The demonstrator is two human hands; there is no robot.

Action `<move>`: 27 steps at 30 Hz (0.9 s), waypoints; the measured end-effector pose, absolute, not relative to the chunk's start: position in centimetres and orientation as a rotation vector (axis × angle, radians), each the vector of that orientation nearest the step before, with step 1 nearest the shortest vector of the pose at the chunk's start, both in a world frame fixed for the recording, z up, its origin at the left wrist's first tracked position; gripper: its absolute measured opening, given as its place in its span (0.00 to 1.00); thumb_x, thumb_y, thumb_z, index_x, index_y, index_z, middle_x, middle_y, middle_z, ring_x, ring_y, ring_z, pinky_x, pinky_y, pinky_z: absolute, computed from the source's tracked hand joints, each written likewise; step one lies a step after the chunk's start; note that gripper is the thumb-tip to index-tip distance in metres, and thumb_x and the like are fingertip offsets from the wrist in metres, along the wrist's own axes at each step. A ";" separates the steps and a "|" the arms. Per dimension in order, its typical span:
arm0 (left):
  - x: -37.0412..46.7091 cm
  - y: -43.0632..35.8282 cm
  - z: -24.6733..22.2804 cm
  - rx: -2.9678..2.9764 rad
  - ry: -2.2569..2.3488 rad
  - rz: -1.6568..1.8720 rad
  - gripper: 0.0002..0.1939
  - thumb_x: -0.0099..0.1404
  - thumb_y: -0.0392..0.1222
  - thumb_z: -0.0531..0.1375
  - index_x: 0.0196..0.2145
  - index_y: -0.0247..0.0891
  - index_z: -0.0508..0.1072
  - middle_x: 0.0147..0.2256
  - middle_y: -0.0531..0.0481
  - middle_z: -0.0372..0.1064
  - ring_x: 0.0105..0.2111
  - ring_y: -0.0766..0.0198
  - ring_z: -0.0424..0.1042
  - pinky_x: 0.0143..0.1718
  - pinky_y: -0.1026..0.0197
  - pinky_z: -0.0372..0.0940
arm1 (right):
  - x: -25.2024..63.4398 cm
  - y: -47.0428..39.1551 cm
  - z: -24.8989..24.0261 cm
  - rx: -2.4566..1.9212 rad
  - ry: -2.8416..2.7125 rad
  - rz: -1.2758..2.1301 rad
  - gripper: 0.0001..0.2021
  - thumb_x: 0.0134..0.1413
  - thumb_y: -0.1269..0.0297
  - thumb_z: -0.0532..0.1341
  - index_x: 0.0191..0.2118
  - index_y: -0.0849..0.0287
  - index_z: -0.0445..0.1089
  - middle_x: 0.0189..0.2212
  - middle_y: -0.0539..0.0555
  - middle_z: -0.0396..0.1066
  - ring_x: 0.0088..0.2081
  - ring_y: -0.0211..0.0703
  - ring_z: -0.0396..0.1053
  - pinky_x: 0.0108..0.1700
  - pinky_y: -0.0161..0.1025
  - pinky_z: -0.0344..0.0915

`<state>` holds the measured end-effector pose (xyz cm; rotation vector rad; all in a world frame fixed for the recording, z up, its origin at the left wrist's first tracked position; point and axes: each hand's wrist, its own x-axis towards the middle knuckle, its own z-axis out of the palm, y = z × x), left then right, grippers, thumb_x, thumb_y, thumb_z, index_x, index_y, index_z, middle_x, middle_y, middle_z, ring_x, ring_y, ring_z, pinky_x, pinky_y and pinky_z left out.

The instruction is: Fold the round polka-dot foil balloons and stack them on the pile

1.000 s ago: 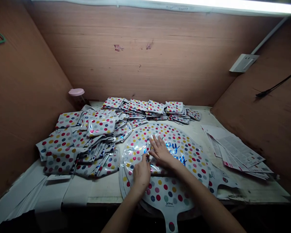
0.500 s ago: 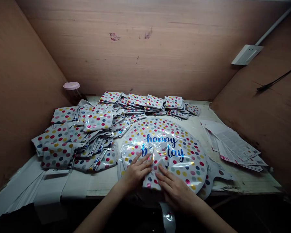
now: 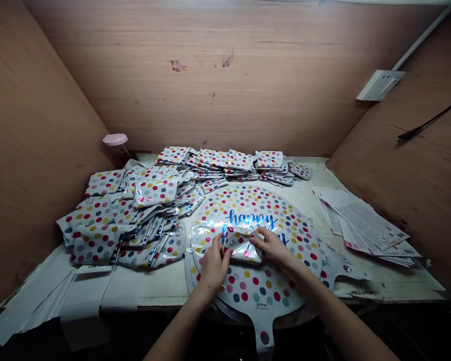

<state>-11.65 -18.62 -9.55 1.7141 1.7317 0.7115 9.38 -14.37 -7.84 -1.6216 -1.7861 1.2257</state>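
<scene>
A small folded packet of shiny polka-dot foil (image 3: 243, 245) is held between both hands, above a stack of flat round balloons. My left hand (image 3: 216, 260) pinches its left end, and my right hand (image 3: 268, 244) grips its right end, with the thumb underneath hidden. The top round balloon (image 3: 248, 200) is white with coloured dots and blue "happy" lettering, and the packet and right hand cover part of the lower word. Its tail (image 3: 263, 333) hangs over the table's front edge.
Folded dotted packets (image 3: 97, 243) are heaped at the left, with more stacks (image 3: 240, 160) along the back wall. Printed cards (image 3: 364, 220) lie right, white paper strips (image 3: 41, 296) front left. A pink-lidded container (image 3: 116, 140) stands back left.
The tall foil piece under my hands is now a shorter, wider packet. My hands have gone from lying flat on it to gripping its two ends. The lower balloon and its tail show more.
</scene>
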 end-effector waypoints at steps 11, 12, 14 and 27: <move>-9.6 -18.1 -9.2 1.826 2.170 0.472 0.26 0.62 0.29 0.52 0.58 0.34 0.61 0.55 0.40 0.62 0.54 0.53 0.62 0.55 0.54 0.56 | 3.5 -15.9 -10.6 -1.458 -2.542 0.310 0.29 0.63 0.45 0.45 0.67 0.43 0.43 0.68 0.47 0.36 0.67 0.61 0.33 0.63 0.60 0.41; -9.8 -18.0 -9.0 1.823 2.186 0.431 0.22 0.64 0.31 0.51 0.56 0.35 0.64 0.52 0.40 0.65 0.52 0.53 0.64 0.54 0.54 0.57 | 3.5 -15.6 -10.8 -1.489 -2.533 0.339 0.30 0.63 0.43 0.44 0.67 0.43 0.40 0.69 0.46 0.35 0.67 0.62 0.32 0.63 0.60 0.40; -10.0 -17.4 -8.6 1.805 2.185 0.333 0.17 0.67 0.37 0.51 0.52 0.35 0.68 0.47 0.41 0.69 0.49 0.53 0.67 0.51 0.55 0.59 | 3.4 -15.1 -11.0 -1.569 -2.490 0.383 0.31 0.63 0.43 0.42 0.68 0.45 0.37 0.68 0.45 0.37 0.67 0.61 0.33 0.63 0.59 0.41; -9.7 -15.2 -7.0 1.814 2.123 0.084 0.15 0.63 0.46 0.58 0.41 0.32 0.76 0.46 0.36 0.70 0.51 0.47 0.65 0.50 0.52 0.60 | 3.5 -13.0 -13.4 -1.603 -2.181 0.262 0.24 0.67 0.55 0.40 0.63 0.53 0.56 0.61 0.52 0.59 0.63 0.50 0.48 0.61 0.51 0.48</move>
